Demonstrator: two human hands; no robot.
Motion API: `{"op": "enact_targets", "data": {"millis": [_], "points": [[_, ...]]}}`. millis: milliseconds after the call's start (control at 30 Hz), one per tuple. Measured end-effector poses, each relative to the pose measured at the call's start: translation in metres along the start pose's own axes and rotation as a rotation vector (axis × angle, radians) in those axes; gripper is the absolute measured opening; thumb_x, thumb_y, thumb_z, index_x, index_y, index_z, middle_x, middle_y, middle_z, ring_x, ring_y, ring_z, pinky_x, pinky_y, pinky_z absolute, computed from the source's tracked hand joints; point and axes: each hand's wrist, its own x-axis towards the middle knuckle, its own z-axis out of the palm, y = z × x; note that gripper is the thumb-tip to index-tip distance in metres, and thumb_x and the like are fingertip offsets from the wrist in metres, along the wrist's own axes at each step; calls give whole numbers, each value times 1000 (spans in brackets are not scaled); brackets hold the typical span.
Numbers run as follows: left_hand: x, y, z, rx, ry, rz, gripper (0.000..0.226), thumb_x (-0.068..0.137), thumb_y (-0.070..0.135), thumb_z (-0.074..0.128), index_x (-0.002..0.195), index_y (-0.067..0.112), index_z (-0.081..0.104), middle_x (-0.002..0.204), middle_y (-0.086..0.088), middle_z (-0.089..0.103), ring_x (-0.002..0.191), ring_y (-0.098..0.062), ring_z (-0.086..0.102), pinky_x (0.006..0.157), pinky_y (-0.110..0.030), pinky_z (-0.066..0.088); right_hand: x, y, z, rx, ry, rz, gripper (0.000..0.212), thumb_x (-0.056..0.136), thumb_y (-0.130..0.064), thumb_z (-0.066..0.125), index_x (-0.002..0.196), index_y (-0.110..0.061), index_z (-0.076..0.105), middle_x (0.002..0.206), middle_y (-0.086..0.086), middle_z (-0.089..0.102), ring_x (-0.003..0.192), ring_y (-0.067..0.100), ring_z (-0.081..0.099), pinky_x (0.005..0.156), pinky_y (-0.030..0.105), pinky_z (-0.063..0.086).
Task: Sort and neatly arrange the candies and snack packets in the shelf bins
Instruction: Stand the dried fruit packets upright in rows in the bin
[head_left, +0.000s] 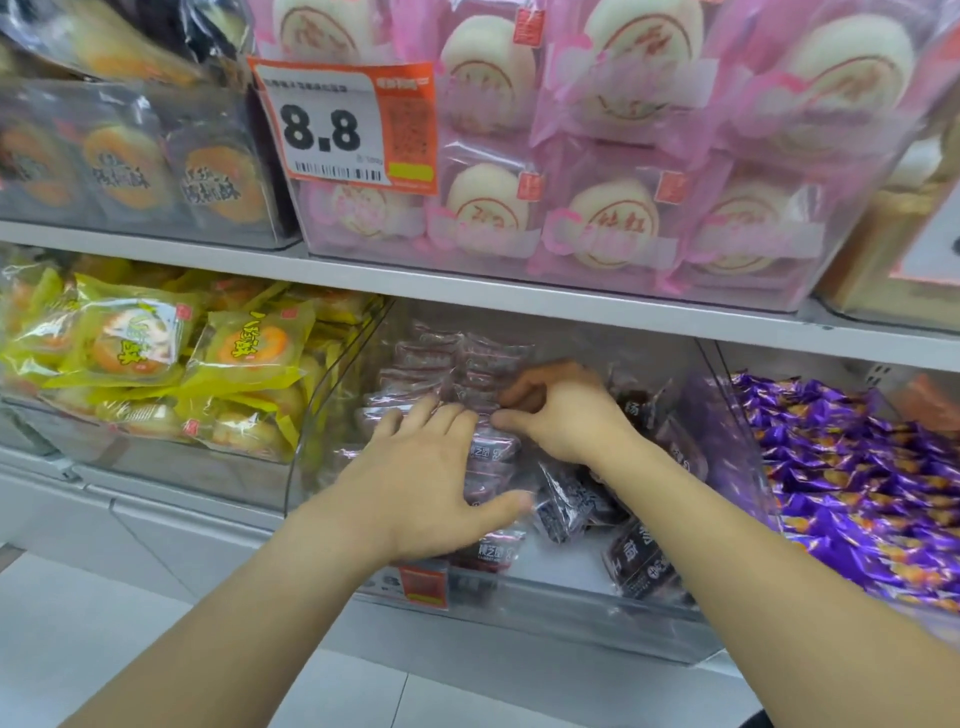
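Pressing my flat, spread left hand (431, 467) on the neat packet row (447, 374) in the middle clear bin (597, 618), my right hand (561, 410) pinches one light, crinkly, slippery wrapper by its edge.

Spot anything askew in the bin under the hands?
Yes. The dark packets at the front right of the clear bin lie tilted and jumbled, while the stacked rows behind the hands sit neatly.

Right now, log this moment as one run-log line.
stage: arranging | bin: middle clear bin | left hand: flat on stacked dark packets | right hand: pinching one packet | loose packets: unsorted at right
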Motion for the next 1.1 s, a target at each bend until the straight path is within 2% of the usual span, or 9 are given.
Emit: {"op": "enact_targets", "data": {"millis": [167,300,400,500,633,767,833,933,1100], "points": [[1,-1,-2,5,-16,3,114,64,95,4,150,22,23,157,7,25,147,-18,12,120,-43,16,-4,-1,-38,-277,-64,15,40,87,-29,72,126,-24,62,127,-2,62,112,22,60,94,26,48],[-2,-11,-9,-51,-53,42,107,67,94,18,152,29,19,159,12,20,149,-14,7,119,-41,12,-19,18,-58,-438,-175,112,46,79,-46,78,121,-31,66,120,-10,61,110,17,60,91,22,45],[-6,-18,-13,-98,-60,76,104,67,91,25,152,31,21,158,14,24,147,-10,9,118,-37,12,-27,27,-59,-394,-303,152,70,68,-66,77,129,-37,59,129,-13,63,112,14,61,99,28,48],[-11,-19,-16,-160,-72,84,109,63,91,31,153,31,19,160,13,22,149,-10,6,119,-36,11,-34,24,-56,-421,-353,147,97,58,-64,84,142,-33,47,142,-8,54,124,17,56,106,33,45],[-20,-18,-20,-167,-63,92,119,58,90,45,155,30,14,163,12,12,150,-11,4,120,-36,11,-45,18,-52,-415,-244,93,70,72,-37,83,136,-31,55,132,-5,62,113,16,62,99,31,49],[-26,-26,-19,-161,-35,87,115,56,90,47,153,34,20,162,14,16,150,-11,8,121,-38,16,-58,14,-55,-414,-17,20,42,80,-23,68,121,-32,70,101,-4,74,84,11,64,78,19,47],[-28,-31,-20,-171,-25,81,111,57,87,51,152,36,25,161,13,19,149,-11,9,120,-37,18,-66,18,-58,-418,80,-21,41,79,-15,64,116,-30,73,95,-5,73,79,10,61,77,17,45],[-31,-31,-23,-191,-18,88,103,61,78,65,150,38,30,160,13,22,149,-11,9,122,-39,18,-79,22,-61,-326,145,-87,46,76,-7,63,116,-28,74,108,-8,75,98,14,68,94,27,53],[-40,-13,-31,-438,200,95,92,59,86,59,137,38,49,139,21,48,127,7,39,104,-15,32,-102,14,-67,24,300,-216,47,69,3,65,101,-28,78,93,-16,76,87,-9,68,86,15,54]]}}
